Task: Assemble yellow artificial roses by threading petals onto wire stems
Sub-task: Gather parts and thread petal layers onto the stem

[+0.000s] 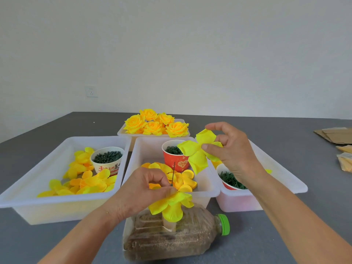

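A plastic bottle [171, 237] lies on its side nearest the camera, filled with a brown grainy material, its green cap [224, 224] pointing right. Yellow petals [171, 204] sit on top of it, already threaded on a thin dark wire stem [173, 173] that stands nearly upright, its free end pointing up and slightly far. The left hand [148, 187] pinches the stem just above those petals with curled fingertips. The right hand [228, 149], raised to the right of the stem and above it, pinches a loose yellow petal piece [198, 149] between thumb and fingers; its lobes splay out like a cross.

Beyond the bottle stand white bins. The left bin [38, 180] holds loose yellow and orange petals and a white paper cup [107, 160] of dark green parts. The middle bin [141, 149] holds more petals and a red cup [175, 159] of green rings. The right bin [282, 176], partly hidden by the right hand, holds another cup [228, 181] of green pieces. A far tray [122, 131] carries finished yellow roses [156, 123].
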`<state>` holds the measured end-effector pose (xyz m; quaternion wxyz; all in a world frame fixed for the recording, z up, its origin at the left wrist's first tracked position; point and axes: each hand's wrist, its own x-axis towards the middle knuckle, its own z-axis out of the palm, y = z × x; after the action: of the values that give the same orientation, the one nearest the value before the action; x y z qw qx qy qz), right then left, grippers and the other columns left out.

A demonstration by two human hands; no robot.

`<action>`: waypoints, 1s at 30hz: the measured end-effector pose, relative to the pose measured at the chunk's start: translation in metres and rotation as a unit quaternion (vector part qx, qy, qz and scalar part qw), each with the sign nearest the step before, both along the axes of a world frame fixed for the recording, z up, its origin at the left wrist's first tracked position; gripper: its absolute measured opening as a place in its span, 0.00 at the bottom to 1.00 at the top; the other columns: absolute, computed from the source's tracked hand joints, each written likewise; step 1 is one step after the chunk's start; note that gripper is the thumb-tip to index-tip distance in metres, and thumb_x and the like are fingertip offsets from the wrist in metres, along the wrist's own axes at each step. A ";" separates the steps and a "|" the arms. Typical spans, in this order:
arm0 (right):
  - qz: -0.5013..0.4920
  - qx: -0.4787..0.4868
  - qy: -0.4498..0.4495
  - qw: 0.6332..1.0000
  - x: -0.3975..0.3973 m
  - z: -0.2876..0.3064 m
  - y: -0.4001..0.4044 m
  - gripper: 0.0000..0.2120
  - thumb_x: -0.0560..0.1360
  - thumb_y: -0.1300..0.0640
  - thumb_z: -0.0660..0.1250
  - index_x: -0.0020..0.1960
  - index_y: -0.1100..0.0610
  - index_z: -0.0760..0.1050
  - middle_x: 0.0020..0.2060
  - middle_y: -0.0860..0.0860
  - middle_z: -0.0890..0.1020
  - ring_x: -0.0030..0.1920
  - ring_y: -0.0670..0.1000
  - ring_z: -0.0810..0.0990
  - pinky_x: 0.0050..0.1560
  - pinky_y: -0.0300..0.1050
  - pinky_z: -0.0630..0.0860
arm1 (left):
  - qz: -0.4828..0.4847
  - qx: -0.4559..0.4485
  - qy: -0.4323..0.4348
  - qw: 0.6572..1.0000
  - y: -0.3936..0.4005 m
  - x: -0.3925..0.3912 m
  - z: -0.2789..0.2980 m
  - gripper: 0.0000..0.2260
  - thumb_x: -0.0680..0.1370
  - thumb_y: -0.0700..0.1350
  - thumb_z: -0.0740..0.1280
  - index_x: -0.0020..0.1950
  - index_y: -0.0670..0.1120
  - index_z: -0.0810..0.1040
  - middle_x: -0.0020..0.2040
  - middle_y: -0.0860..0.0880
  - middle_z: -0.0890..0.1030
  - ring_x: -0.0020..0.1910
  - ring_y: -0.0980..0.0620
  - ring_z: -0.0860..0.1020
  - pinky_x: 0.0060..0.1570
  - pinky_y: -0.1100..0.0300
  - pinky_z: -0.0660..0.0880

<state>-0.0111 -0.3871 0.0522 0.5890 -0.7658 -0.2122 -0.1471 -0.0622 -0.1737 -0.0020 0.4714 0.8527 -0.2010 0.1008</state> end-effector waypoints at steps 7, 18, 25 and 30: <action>0.001 0.038 0.026 0.999 -0.011 0.008 0.010 0.13 0.68 0.67 0.72 0.44 0.50 0.77 0.31 0.53 0.80 0.32 0.50 0.76 0.35 0.44 0.74 | 0.008 -0.002 0.001 1.000 -0.001 0.000 0.000 0.07 0.71 0.40 0.73 0.33 0.43 0.80 0.31 0.59 0.78 0.34 0.62 0.75 0.41 0.74 0.68; 0.157 0.412 0.417 0.795 -0.017 0.004 0.036 0.14 0.61 0.70 0.67 0.46 0.68 0.76 0.34 0.58 0.81 0.27 0.50 0.80 0.27 0.39 0.77 | 0.016 -0.002 0.002 1.000 -0.001 -0.002 0.001 0.08 0.71 0.41 0.73 0.32 0.47 0.79 0.30 0.59 0.78 0.34 0.63 0.75 0.42 0.73 0.70; 0.201 0.533 0.425 0.703 -0.019 0.000 0.045 0.07 0.62 0.70 0.61 0.40 0.65 0.73 0.29 0.56 0.77 0.25 0.50 0.78 0.26 0.36 0.74 | 0.022 -0.010 0.007 1.000 -0.002 -0.003 0.001 0.06 0.71 0.41 0.73 0.34 0.42 0.81 0.32 0.56 0.79 0.35 0.61 0.76 0.45 0.66 0.73; 0.205 0.588 0.414 0.664 -0.018 -0.002 0.046 0.06 0.64 0.66 0.60 0.30 0.64 0.74 0.28 0.53 0.76 0.25 0.50 0.77 0.27 0.37 0.74 | 0.023 -0.008 0.005 1.000 -0.002 -0.004 0.001 0.07 0.71 0.41 0.73 0.34 0.45 0.80 0.32 0.56 0.78 0.35 0.61 0.75 0.44 0.69 0.72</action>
<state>-0.0292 -0.3408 0.0503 0.9592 -0.1795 0.0324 0.2160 -0.0657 -0.1755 -0.0014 0.4763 0.8540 -0.1784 0.1092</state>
